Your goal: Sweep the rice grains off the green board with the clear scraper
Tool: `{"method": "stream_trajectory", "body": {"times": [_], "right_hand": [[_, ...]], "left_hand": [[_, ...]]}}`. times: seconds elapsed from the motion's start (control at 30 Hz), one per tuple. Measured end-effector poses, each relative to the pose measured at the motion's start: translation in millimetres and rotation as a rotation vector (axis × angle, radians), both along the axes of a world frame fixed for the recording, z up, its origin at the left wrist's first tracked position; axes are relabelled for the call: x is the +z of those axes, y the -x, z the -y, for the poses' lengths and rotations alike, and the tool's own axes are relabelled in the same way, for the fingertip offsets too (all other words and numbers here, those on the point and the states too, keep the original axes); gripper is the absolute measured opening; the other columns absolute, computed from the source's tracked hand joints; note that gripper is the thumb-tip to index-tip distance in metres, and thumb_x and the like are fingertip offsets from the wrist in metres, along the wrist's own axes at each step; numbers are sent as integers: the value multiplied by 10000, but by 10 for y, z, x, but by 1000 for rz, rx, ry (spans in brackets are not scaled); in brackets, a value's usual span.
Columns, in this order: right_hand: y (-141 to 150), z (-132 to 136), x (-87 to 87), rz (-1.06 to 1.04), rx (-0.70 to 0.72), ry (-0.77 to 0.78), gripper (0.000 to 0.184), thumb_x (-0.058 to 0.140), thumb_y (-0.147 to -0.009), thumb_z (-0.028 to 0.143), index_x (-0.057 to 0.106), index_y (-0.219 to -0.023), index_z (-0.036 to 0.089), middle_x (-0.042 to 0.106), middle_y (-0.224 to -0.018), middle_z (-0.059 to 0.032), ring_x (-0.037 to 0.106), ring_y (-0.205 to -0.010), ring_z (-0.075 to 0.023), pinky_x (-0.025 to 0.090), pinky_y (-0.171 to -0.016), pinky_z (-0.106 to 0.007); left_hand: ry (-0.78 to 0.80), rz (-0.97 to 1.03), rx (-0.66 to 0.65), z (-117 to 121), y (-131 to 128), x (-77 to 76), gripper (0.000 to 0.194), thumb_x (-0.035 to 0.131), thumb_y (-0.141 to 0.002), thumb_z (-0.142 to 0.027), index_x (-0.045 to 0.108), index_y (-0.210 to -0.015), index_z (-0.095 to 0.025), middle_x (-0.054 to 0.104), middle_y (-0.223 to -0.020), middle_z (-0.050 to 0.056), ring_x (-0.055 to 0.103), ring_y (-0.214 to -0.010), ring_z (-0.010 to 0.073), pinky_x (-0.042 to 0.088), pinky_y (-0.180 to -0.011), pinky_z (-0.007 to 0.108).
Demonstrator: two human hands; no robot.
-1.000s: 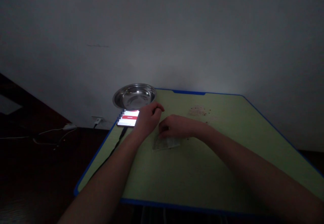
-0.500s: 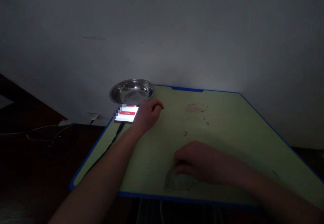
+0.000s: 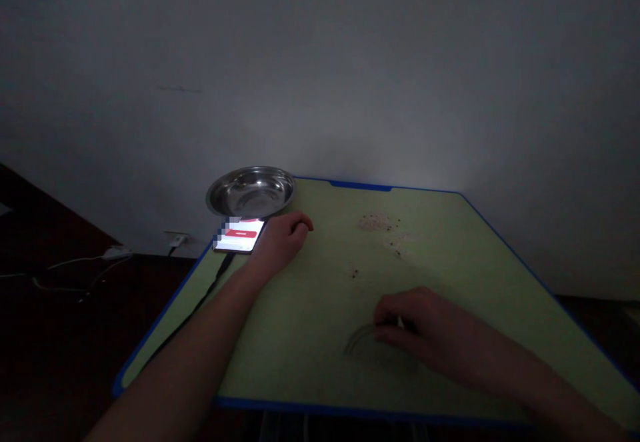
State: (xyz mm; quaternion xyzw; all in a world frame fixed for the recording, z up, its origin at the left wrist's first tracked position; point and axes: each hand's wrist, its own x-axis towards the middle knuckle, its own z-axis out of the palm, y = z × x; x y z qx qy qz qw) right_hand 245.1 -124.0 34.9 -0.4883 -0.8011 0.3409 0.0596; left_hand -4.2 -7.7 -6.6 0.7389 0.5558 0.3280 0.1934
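In dim light my left hand (image 3: 281, 239) rests on the green table (image 3: 310, 309), fingers curled, beside a lit phone (image 3: 239, 235) at the table's left edge. My right hand (image 3: 425, 332) lies near the front edge with its fingers pinched on a clear, thin plastic piece (image 3: 373, 352) that lies flat on the table. A steel bowl (image 3: 251, 191) stands at the back left corner, behind the phone.
Small dark crumbs (image 3: 383, 229) are scattered on the far middle of the table. A dark cable (image 3: 213, 285) runs from the phone along the left edge. A white wall stands behind; cables and a plug (image 3: 113, 253) lie on the dark floor at left.
My right hand has dragged the clear plastic piece from beside my left hand toward the front edge, then a little to the right. My left hand stays by the phone.
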Motion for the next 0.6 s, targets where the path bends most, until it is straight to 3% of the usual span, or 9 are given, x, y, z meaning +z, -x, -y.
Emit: {"method": "stream_trajectory", "body": {"times": [0.37,0.6], "right_hand": [[311,-348,-158,74,8,-267,113,556,-841,198,655,-792,175,669,-724,-30,559,-626,-133,324,-555,-238],[-158,-682,-180,190,-81,-270,157,558,-852,251,686,-791,185,673,-710,-38,576,-623,-152,348,-556,-253]], "left_hand": [[29,-50,-15,-1,28,4,280,403,-765,-240,673,-818,-187,588,-568,-16,551,-577,160,374,-497,245],[42,-80,-30,11,4,30,269,402,-761,-228,669,-778,-202,562,-530,-21,570,-596,169,415,-539,255]]}}
